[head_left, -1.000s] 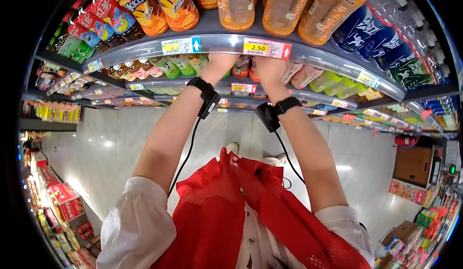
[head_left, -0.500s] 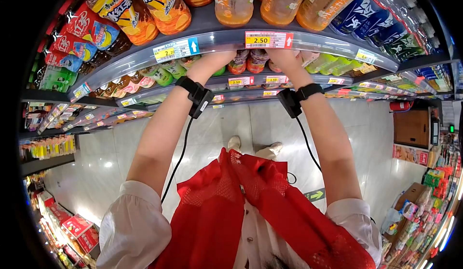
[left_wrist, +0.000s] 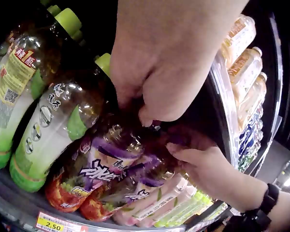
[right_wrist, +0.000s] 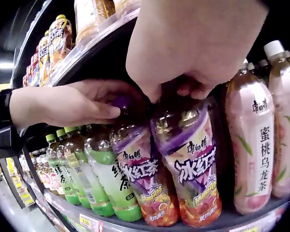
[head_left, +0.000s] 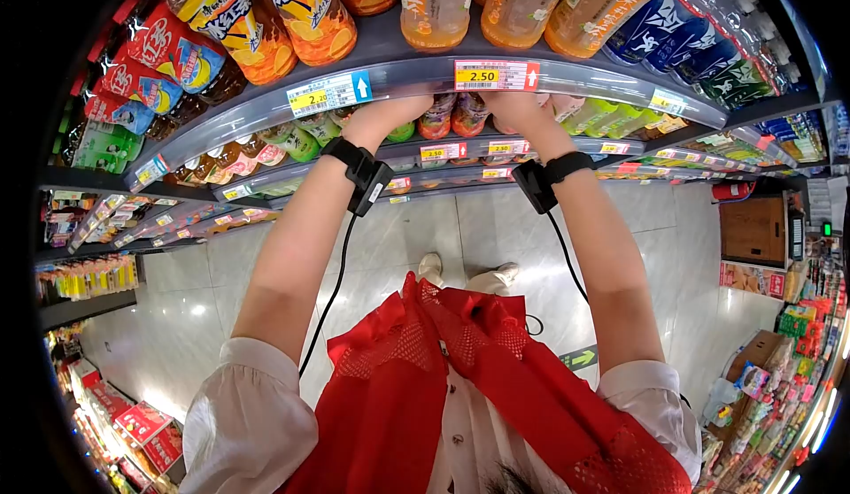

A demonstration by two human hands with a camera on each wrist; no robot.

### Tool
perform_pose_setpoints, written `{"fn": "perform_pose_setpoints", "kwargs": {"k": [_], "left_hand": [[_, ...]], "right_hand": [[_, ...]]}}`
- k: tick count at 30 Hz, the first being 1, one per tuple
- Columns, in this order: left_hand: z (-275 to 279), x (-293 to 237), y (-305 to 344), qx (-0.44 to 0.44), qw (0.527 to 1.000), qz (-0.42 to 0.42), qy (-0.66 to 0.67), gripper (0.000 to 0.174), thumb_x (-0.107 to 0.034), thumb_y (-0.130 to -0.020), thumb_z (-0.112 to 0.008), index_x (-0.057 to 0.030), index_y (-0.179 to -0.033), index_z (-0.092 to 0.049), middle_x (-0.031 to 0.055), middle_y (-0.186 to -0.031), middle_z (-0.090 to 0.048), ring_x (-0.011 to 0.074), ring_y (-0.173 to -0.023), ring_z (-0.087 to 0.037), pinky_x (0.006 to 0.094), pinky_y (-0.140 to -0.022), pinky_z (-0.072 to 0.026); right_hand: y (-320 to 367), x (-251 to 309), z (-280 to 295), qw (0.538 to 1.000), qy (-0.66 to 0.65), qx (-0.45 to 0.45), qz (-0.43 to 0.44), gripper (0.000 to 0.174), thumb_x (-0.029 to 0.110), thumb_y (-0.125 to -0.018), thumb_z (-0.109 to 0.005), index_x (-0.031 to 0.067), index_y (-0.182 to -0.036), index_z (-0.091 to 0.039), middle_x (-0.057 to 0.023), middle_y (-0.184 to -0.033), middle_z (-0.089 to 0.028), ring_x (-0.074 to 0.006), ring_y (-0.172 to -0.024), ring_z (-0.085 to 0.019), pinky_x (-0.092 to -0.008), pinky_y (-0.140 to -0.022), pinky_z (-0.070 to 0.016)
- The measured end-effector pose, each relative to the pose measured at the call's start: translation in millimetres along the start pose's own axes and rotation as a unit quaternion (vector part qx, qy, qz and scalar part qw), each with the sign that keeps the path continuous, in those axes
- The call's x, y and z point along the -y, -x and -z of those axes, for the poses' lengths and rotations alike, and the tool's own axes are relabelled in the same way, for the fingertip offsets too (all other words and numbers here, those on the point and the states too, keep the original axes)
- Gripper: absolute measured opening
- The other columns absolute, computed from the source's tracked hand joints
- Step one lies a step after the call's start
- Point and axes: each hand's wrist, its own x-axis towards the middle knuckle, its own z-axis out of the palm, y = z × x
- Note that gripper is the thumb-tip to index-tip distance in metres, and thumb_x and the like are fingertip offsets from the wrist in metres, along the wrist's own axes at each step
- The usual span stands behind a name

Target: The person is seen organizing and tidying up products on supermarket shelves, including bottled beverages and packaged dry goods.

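Note:
Two iced tea bottles with purple labels and red-orange bases stand side by side at the front of a middle shelf. My left hand (right_wrist: 87, 101) grips the left iced tea bottle (right_wrist: 142, 179) by its purple cap, thumb along the near side. Around the neck of the right iced tea bottle (right_wrist: 195, 169) curl the fingers of my right hand (right_wrist: 183, 53), which hide its cap. In the head view, the upper shelf partly covers both hands. Green tea bottles (left_wrist: 53, 140) stand left of the pair, and pink peach oolong bottles (right_wrist: 253, 154) right of it.
Close above the hands runs the upper shelf edge (head_left: 407, 76) with price tags, bearing orange drink bottles (head_left: 434, 7) and blue-labelled bottles (head_left: 664, 38). Lower shelves continue below. Behind me lie a tiled floor (head_left: 266, 290) and other stocked shelves.
Over the second, the forearms have spread, the right one outward to the right, and the head view has shifted. In the last half second both hands stay almost still under the upper shelf.

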Motion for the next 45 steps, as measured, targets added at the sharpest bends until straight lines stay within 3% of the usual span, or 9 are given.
{"fn": "perform_pose_setpoints", "kwargs": {"k": [4,12,15,21,29,34,37,39,45], "left_hand": [[7,-6,2,0.037,0.999,0.028,0.007,0.023,-0.013,-0.079,-0.044,-0.0039,-0.097,-0.057,0.0190,-0.096,-0.058,0.0344,-0.088,-0.055,0.0412,-0.074,-0.0431],[20,-11,10,0.043,0.997,0.057,-0.015,0.028,-0.017,-0.082,-0.044,-0.0060,-0.105,-0.054,0.0182,-0.104,-0.056,0.0341,-0.094,-0.053,0.0411,-0.079,-0.0423],[24,-7,13,0.026,0.999,0.036,-0.004,0.028,-0.017,-0.081,-0.045,-0.0067,-0.106,-0.054,0.0178,-0.104,-0.056,0.0335,-0.094,-0.053,0.0404,-0.080,-0.0423],[1,16,13,0.003,0.998,0.029,0.052,0.026,-0.023,-0.085,-0.043,-0.0043,-0.099,-0.055,0.0174,-0.101,-0.057,0.0335,-0.091,-0.054,0.0391,-0.076,-0.0423],[-6,1,8,-0.033,0.994,-0.060,-0.083,0.018,-0.011,-0.083,-0.044,-0.0021,-0.093,-0.057,0.0204,-0.087,-0.058,0.0366,-0.080,-0.055,0.0427,-0.071,-0.0434],[-2,-12,49,-0.065,0.996,-0.050,-0.031,0.045,-0.005,-0.080,-0.048,-0.0027,-0.124,-0.036,0.0234,-0.125,-0.039,0.0389,-0.107,-0.044,0.0410,-0.089,-0.0387],[7,-5,85,-0.115,0.987,-0.111,0.008,0.049,0.003,-0.075,-0.048,-0.0023,-0.123,-0.038,0.0180,-0.126,-0.038,0.0339,-0.115,-0.039,0.0394,-0.094,-0.0347],[7,12,110,-0.117,0.988,-0.102,-0.008,0.047,0.006,-0.073,-0.049,-0.0023,-0.119,-0.043,0.0147,-0.126,-0.039,0.0322,-0.114,-0.041,0.0392,-0.095,-0.0352],[23,61,148,-0.283,0.957,0.062,0.013,0.032,-0.004,-0.077,-0.053,-0.0011,-0.109,-0.050,0.0181,-0.112,-0.049,0.0341,-0.096,-0.052,0.0411,-0.078,-0.0441]], "right_hand": [[2,5,-4,0.994,-0.097,-0.046,-0.013,0.025,0.025,-0.078,-0.057,0.0102,-0.098,-0.059,-0.0131,-0.098,-0.060,-0.0297,-0.090,-0.057,-0.0391,-0.074,-0.0468],[2,-2,-24,0.983,0.179,-0.002,0.030,0.025,0.022,-0.079,-0.053,0.0110,-0.102,-0.058,-0.0132,-0.100,-0.059,-0.0313,-0.092,-0.057,-0.0430,-0.073,-0.0477],[-2,4,-24,0.994,0.088,0.001,-0.058,0.025,0.021,-0.079,-0.053,0.0103,-0.101,-0.058,-0.0130,-0.098,-0.059,-0.0321,-0.090,-0.057,-0.0440,-0.072,-0.0480],[3,9,-18,0.995,0.081,-0.045,-0.035,0.023,0.018,-0.077,-0.054,0.0096,-0.098,-0.059,-0.0133,-0.096,-0.060,-0.0310,-0.089,-0.057,-0.0439,-0.071,-0.0474],[6,15,-15,0.991,0.062,-0.116,-0.025,0.021,0.011,-0.072,-0.059,0.0052,-0.091,-0.059,-0.0142,-0.090,-0.060,-0.0323,-0.086,-0.057,-0.0415,-0.072,-0.0457],[17,29,-8,0.989,-0.045,-0.123,-0.068,0.016,0.009,-0.072,-0.059,0.0030,-0.087,-0.058,-0.0164,-0.083,-0.059,-0.0339,-0.081,-0.056,-0.0407,-0.068,-0.0456],[34,44,2,0.983,-0.124,-0.046,-0.125,0.022,0.010,-0.074,-0.061,0.0020,-0.094,-0.055,-0.0172,-0.088,-0.057,-0.0361,-0.084,-0.054,-0.0429,-0.069,-0.0458],[46,48,-15,0.974,-0.058,-0.212,-0.052,0.030,0.007,-0.074,-0.063,-0.0014,-0.099,-0.049,-0.0168,-0.098,-0.053,-0.0319,-0.076,-0.053,-0.0388,-0.061,-0.0430],[62,123,-67,0.983,-0.067,-0.128,0.112,0.044,0.005,-0.070,-0.063,0.0005,-0.110,-0.045,-0.0172,-0.107,-0.047,-0.0351,-0.096,-0.050,-0.0361,-0.073,-0.0477]]}}
